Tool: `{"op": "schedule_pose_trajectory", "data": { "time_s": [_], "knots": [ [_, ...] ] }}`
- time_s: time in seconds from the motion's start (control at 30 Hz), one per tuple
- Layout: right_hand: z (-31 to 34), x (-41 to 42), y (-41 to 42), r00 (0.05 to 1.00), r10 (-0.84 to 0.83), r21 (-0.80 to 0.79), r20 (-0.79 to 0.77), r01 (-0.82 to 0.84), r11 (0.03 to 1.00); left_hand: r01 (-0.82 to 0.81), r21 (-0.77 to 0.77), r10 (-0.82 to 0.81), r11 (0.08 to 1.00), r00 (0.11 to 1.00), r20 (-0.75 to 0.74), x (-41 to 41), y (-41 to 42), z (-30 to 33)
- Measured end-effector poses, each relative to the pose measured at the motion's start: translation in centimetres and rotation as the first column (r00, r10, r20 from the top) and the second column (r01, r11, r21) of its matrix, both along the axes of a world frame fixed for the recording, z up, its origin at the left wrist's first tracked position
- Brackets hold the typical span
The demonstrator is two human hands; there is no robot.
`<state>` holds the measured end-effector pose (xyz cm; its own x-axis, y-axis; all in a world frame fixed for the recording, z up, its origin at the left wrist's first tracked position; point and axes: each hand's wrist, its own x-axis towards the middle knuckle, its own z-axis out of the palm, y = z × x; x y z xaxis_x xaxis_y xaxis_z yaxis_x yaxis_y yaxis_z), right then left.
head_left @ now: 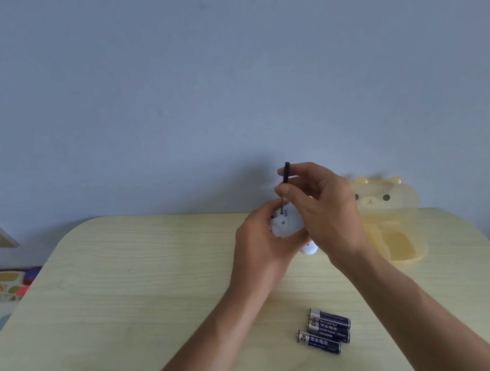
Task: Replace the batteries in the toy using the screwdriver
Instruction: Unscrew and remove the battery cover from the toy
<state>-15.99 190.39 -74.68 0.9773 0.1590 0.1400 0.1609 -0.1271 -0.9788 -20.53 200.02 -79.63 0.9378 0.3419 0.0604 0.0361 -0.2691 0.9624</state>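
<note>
Both hands clamped: left hand grips toy, mostly hidden; right hand pinches screwdriver.

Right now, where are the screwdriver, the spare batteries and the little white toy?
screwdriver [286,173]: head view, on its black handle above the fingers.
batteries [324,331]: head view, on the middle one's blue label.
toy [285,223]: head view, on its white underside between the hands.
</note>
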Motion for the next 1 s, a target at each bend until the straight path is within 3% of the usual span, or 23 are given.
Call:
{"op": "schedule_pose_trajectory", "data": {
  "time_s": [0.1, 0.3, 0.4, 0.57, 0.77, 1.0],
  "knots": [
    [0.0, -0.1, 0.0, 1.000, 0.030, -0.014, 0.004, -0.030, 0.999, -0.008, 0.004, 0.008, 1.000, 1.000, 0.007, 0.1, 0.0, -0.1],
    [1.1, -0.5, -0.9, 0.998, 0.000, 0.131, -0.070, 0.009, 0.991, -0.018, 0.011, 0.018, 1.000, 1.000, 0.012, -0.1, -0.1, 0.2],
    [1.7, -1.2, -2.7, 0.998, 0.021, 0.100, -0.065, -0.014, 0.995, -0.026, 0.007, 0.025, 1.000, 1.000, 0.011, -0.2, -0.2, 0.2],
    [2.3, -3.5, -7.1, 0.998, -0.002, -0.137, -0.069, -0.008, 0.991, -0.014, -0.001, 0.014, 1.000, 0.999, 0.028, -0.2, -0.1, 0.1],
    [-0.8, -7.2, -12.4, 0.999, -0.036, -0.538, -0.034, 0.012, 0.843, 0.000, 0.007, 0.000, 1.000, 0.999, 0.044, -0.2, 0.0, -0.2],
    [-4.2, -9.4, -13.7, 0.995, -0.031, -0.686, 0.093, 0.086, 0.722, 0.004, 0.009, -0.004, 1.000, 0.999, 0.039, -0.2, -0.1, -0.1]
  ]
}}
